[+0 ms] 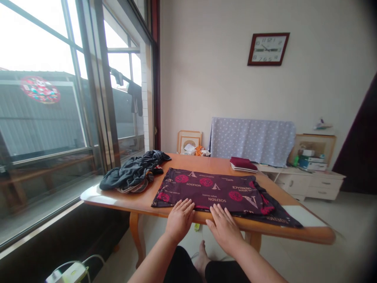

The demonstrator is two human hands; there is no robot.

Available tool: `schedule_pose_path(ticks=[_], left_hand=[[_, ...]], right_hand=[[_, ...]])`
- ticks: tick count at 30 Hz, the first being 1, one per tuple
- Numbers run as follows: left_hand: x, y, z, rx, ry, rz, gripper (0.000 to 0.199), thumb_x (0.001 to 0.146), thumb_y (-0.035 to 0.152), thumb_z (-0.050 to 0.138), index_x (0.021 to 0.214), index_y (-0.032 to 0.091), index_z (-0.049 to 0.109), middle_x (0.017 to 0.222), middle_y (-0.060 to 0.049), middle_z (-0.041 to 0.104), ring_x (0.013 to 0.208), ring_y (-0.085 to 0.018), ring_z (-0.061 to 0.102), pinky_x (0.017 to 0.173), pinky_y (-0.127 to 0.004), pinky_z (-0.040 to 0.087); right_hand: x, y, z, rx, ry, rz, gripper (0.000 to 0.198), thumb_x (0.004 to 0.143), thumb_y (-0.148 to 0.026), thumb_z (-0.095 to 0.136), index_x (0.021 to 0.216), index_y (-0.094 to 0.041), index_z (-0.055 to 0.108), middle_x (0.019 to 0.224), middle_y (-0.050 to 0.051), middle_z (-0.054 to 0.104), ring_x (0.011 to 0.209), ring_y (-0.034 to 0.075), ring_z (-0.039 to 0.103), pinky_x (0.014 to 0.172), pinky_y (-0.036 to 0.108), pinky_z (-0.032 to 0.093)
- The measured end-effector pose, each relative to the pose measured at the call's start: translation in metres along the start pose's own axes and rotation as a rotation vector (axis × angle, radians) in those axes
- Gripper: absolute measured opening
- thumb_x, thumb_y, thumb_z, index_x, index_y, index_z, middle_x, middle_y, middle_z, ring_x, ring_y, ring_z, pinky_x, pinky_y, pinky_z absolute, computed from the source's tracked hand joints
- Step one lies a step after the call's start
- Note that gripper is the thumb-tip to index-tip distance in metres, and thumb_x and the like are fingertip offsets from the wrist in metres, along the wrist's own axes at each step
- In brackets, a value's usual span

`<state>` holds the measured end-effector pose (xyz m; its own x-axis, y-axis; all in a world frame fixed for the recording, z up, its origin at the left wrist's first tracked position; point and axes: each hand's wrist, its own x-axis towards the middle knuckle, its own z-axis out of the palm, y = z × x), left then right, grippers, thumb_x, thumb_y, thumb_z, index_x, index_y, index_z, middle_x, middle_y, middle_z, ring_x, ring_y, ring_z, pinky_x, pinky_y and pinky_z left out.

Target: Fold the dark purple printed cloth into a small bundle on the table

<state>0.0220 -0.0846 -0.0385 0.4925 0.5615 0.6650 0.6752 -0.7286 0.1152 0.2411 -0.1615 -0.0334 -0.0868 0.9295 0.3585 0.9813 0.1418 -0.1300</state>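
A dark purple printed garment (203, 190), with red round motifs and gold lettering, lies folded over and mostly flat along the near side of the wooden table (194, 161). Its right end spreads out in a loose dark corner. At its near edge rests my left hand (181, 218), palm down with the fingers stretched out on the cloth. My right hand (225, 228) lies a little further right, fingers extended and slightly spread over the same edge. Neither hand grips anything that shows. The undersides of both hands are hidden.
A heap of dark clothes (134, 173) sits on the table's left. Toward the back right is a small folded stack (243, 164), maroon on top. Beyond stand a cloth-covered object (250, 139) and a white cabinet (318, 186). A window (44, 118) borders the left side.
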Motion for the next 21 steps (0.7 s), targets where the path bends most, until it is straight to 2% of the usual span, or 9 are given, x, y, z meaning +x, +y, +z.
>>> schedule_pose_path(ticks=[4, 12, 16, 21], left_hand=[[-0.001, -0.002, -0.005, -0.006, -0.022, 0.007, 0.038, 0.101, 0.035, 0.046, 0.134, 0.029, 0.063, 0.14, -0.004, 0.063, 0.136, -0.023, 0.053, 0.116, -0.049, 0.041], [-0.011, -0.021, -0.016, 0.039, 0.011, -0.073, 0.035, 0.101, 0.037, 0.045, 0.129, 0.03, 0.066, 0.136, -0.003, 0.066, 0.133, -0.024, 0.056, 0.118, -0.052, 0.036], [-0.014, -0.037, -0.023, 0.089, 0.082, -0.163, 0.034, 0.101, 0.038, 0.046, 0.121, 0.027, 0.07, 0.133, -0.004, 0.068, 0.128, -0.024, 0.06, 0.119, -0.051, 0.033], [-0.016, -0.058, -0.027, 0.189, 0.131, -0.287, 0.039, 0.099, 0.042, 0.047, 0.129, 0.027, 0.066, 0.142, -0.007, 0.061, 0.137, -0.026, 0.051, 0.119, -0.048, 0.032]], right_hand=[[-0.009, 0.002, 0.01, -0.017, -0.019, -0.01, 0.071, 0.101, -0.058, 0.03, 0.157, -0.015, 0.034, 0.162, 0.01, 0.029, 0.152, 0.026, 0.025, 0.125, 0.049, 0.017], [-0.009, 0.0, 0.007, -0.025, -0.022, 0.009, 0.07, 0.101, -0.055, 0.031, 0.158, -0.015, 0.03, 0.164, 0.009, 0.025, 0.153, 0.025, 0.02, 0.126, 0.047, 0.015], [-0.009, -0.001, 0.007, -0.011, -0.021, 0.017, 0.069, 0.101, -0.054, 0.032, 0.158, -0.016, 0.029, 0.164, 0.009, 0.025, 0.153, 0.025, 0.021, 0.126, 0.048, 0.015], [-0.01, -0.001, 0.009, 0.006, 0.006, 0.01, 0.068, 0.101, -0.053, 0.034, 0.158, -0.016, 0.03, 0.164, 0.009, 0.024, 0.153, 0.025, 0.021, 0.125, 0.049, 0.016]])
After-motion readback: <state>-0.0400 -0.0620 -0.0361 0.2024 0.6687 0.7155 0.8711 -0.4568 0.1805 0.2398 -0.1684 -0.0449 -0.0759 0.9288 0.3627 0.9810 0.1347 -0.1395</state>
